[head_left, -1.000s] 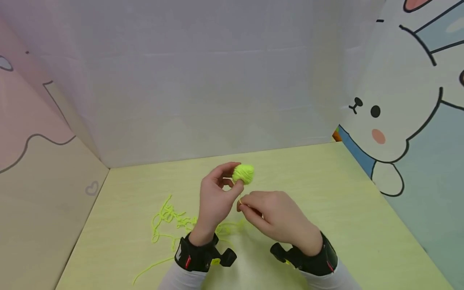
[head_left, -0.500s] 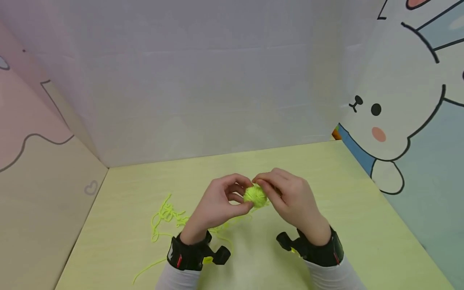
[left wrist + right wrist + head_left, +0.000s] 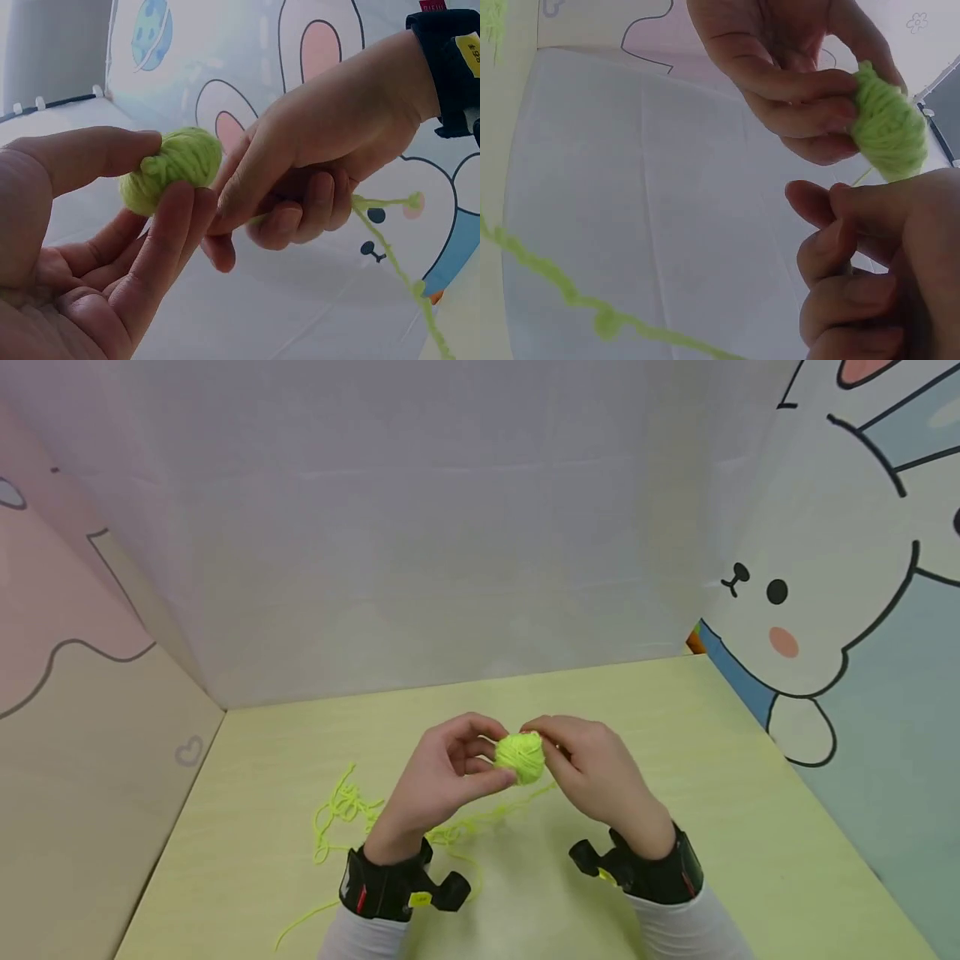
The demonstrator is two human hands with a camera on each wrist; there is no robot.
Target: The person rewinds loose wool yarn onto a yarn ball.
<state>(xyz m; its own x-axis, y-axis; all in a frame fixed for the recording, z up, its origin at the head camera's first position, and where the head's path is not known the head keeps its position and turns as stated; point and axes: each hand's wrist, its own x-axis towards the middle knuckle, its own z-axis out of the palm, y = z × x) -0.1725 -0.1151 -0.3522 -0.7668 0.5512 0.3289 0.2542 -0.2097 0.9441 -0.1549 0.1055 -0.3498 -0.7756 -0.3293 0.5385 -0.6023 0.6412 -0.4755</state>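
My left hand (image 3: 442, 768) pinches a small ball of neon yellow-green yarn (image 3: 521, 757) between thumb and fingers, up above the table. Close on its right side, my right hand (image 3: 603, 768) has thumb and forefinger pinched on the yarn strand, its other fingers curled in. In the right wrist view a short stretch of the strand (image 3: 863, 178) runs from the ball to those fingertips. From below the right hand the yarn tail (image 3: 390, 251) hangs down in the left wrist view. Wound layers cross over the ball's surface.
A loose tangle of the same yarn (image 3: 347, 802) lies on the pale yellow table (image 3: 750, 827) left of and under the left arm, one end (image 3: 303, 922) trailing toward the front. A white wall sheet (image 3: 450, 543) and printed side panels (image 3: 840, 635) enclose the table.
The right hand has risen from below the ball to its upper right side. The left hand first lowered and shifted right with the ball, then came back slightly left and up.
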